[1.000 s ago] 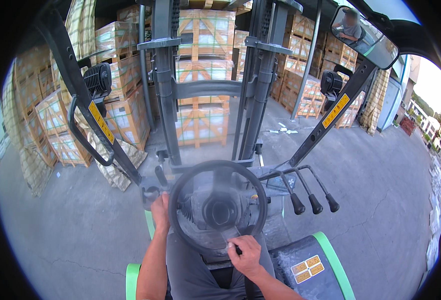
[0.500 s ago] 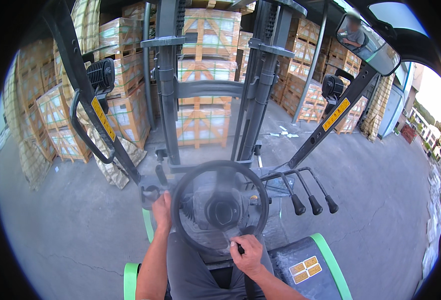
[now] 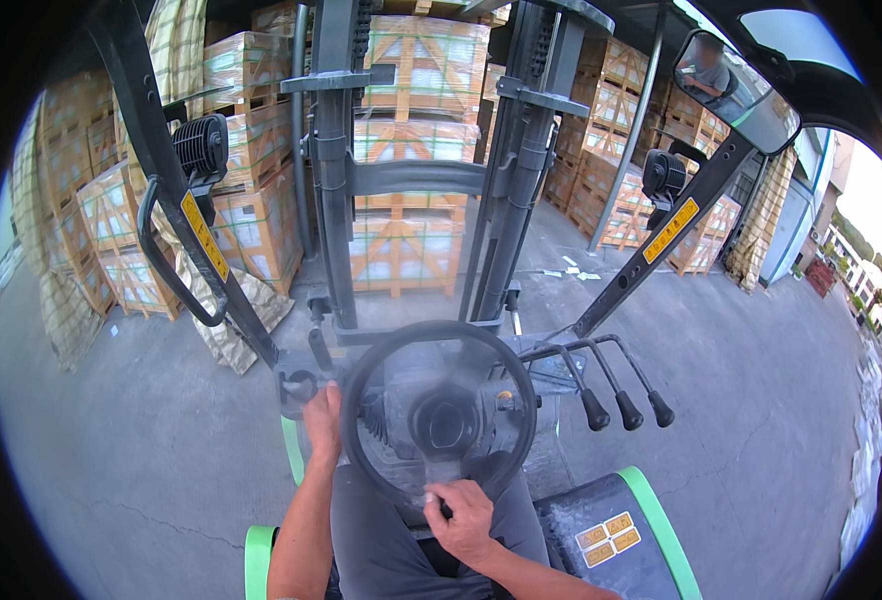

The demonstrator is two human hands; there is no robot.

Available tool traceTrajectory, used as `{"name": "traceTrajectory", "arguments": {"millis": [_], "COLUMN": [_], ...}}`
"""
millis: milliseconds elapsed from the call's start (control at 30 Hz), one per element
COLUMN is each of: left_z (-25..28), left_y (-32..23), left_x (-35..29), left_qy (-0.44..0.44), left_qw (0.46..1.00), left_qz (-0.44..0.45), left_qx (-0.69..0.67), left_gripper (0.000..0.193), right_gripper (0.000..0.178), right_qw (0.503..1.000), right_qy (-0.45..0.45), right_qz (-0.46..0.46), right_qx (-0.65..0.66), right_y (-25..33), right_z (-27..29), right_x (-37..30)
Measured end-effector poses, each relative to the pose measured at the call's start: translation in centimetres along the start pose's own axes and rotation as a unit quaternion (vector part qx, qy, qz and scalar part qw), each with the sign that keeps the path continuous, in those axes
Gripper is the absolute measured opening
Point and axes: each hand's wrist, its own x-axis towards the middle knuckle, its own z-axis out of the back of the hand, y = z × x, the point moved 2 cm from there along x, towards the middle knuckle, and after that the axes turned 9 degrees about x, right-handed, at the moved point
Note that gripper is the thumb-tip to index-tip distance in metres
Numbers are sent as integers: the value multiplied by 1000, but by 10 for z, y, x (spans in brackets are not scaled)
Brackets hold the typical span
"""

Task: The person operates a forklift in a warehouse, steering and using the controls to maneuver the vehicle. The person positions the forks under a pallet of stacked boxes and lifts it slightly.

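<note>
I sit in a forklift cab. My right hand [image 3: 464, 520] grips the near rim of the black steering wheel [image 3: 439, 417], at its knob. My left hand [image 3: 323, 420] rests past the wheel's left side on a small lever near the dashboard; whether its fingers close around the lever is hard to tell. Three black-knobbed control levers [image 3: 618, 405] stand to the right of the wheel. The grey mast [image 3: 416, 170] rises straight ahead.
Wrapped pallets of stacked boxes [image 3: 406, 235] stand close in front of the mast, with more stacks on the left [image 3: 121, 225] and back right [image 3: 611, 130]. A mirror [image 3: 736, 90] hangs top right. Grey concrete floor [image 3: 761, 400] spreads on both sides. Green bodywork [image 3: 661, 540] frames the cab.
The pallet stacks ahead look slightly nearer and shifted in the view. My right hand has stayed at the wheel's near rim, my left hand by the lever.
</note>
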Motion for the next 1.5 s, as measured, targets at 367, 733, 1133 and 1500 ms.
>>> {"name": "traceTrajectory", "arguments": {"millis": [367,733,1133,1500], "left_z": [-8,-7,-4,-5], "left_y": [0,-2,-6,-3], "left_x": [-4,-16,-13,-13], "left_qy": [-13,-17,-11,-9], "left_qw": [1000,995,995,1000], "left_qz": [10,-68,-37,11], "left_qx": [14,-67,-96,10], "left_gripper": [54,54,57,53], "right_gripper": [17,22,25,11], "right_qw": [993,995,993,994], "right_qy": [61,34,29,38], "right_qz": [86,75,86,73], "right_qx": [55,64,76,70], "right_y": [21,17,17,20], "right_z": [-81,-98,-100,-103], "right_x": [64,98,93,93]}}
